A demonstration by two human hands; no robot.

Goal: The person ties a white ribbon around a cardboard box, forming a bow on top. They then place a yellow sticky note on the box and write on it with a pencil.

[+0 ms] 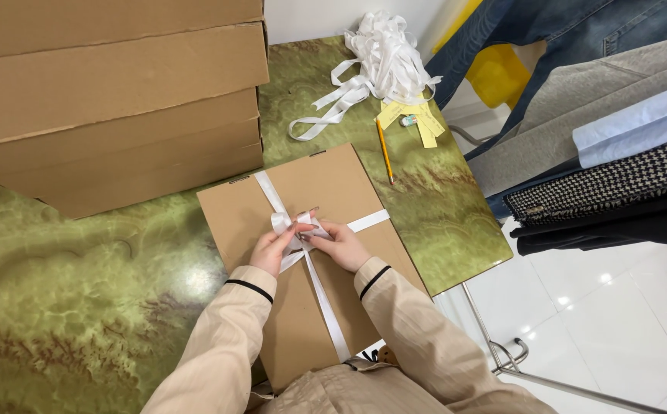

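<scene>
A flat brown cardboard box [326,184] lies on the green marbled table [80,307], crossed lengthwise and sideways by a white ribbon [268,190]. Both hands meet at the crossing in the middle of the lid. My left hand [272,249] pinches a ribbon loop [281,222] from the left. My right hand [341,244] grips the ribbon's other part from the right, fingertips touching the knot. Beige sleeves with dark cuff trim cover both forearms.
A stack of large cardboard boxes [111,100] fills the far left. A heap of loose white ribbon [379,54], a yellow pencil [384,149] and yellow paper notes [418,121] lie at the table's far end. Hanging clothes [602,130] crowd the right, over a white tiled floor [609,322].
</scene>
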